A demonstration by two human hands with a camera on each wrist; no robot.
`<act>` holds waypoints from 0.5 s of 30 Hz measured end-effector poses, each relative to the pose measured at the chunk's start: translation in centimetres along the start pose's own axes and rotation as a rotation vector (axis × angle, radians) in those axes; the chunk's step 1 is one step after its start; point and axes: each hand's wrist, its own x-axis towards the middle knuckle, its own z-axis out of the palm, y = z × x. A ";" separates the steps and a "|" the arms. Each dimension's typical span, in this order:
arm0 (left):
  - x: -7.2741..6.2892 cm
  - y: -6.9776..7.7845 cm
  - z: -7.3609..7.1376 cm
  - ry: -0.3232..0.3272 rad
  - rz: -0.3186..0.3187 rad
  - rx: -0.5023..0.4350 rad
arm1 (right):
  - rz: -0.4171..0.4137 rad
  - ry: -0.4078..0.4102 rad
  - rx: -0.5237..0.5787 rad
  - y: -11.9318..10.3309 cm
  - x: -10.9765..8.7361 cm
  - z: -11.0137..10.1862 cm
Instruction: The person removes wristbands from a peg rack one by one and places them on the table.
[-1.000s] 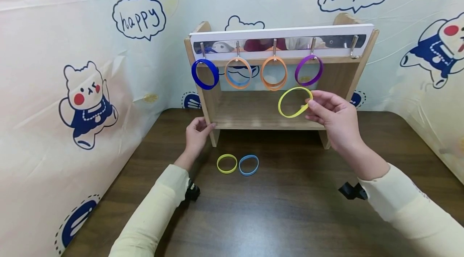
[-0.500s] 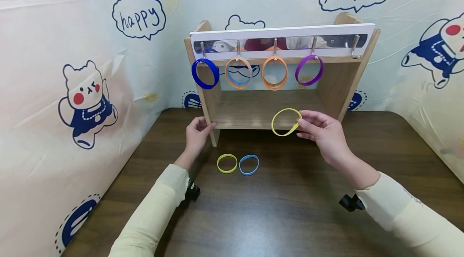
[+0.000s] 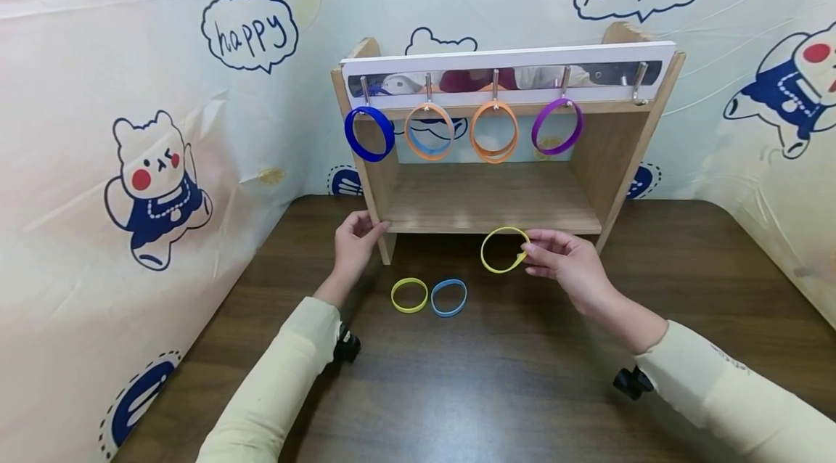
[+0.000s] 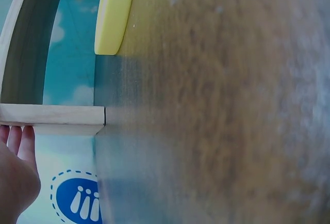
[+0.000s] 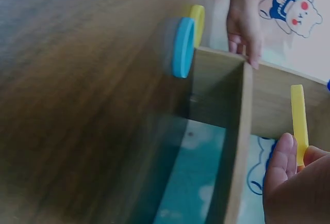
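Note:
My right hand (image 3: pixel 568 265) pinches a yellow wristband (image 3: pixel 500 272) between thumb and fingers, above the table just ahead of the wooden rack's (image 3: pixel 483 194) lower shelf. The right wrist view shows this wristband (image 5: pixel 299 123) edge-on. My left hand (image 3: pixel 353 249) grips the lower part of the rack's left side panel (image 3: pixel 368 191). Another yellow wristband (image 3: pixel 409 311) and a light blue wristband (image 3: pixel 448 315) lie side by side on the table. Wristbands hang from the rack's hooks: dark blue (image 3: pixel 372 157), orange with light blue (image 3: pixel 427 155), orange (image 3: pixel 494 158) and purple (image 3: pixel 552 152).
The rightmost hook (image 3: pixel 638 82) bears no wristband. A brown wooden table (image 3: pixel 457 383) spreads in front of the rack. A printed cloth (image 3: pixel 163 49) stands behind and at both sides.
The right hand has come down and slightly left with the yellow wristband, from just below the purple one to below the shelf edge. The left hand stays on the rack.

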 end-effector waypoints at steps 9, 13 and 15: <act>-0.1 0.1 0.2 0.003 0.000 -0.002 | 0.069 -0.047 -0.087 2.4 -0.1 -0.8; -0.1 0.1 0.2 0.005 -0.001 -0.007 | 0.115 -0.057 -0.109 3.3 -0.3 -1.0; -0.1 0.1 0.2 0.004 0.001 -0.008 | 0.137 -0.060 -0.107 3.8 -0.4 -1.1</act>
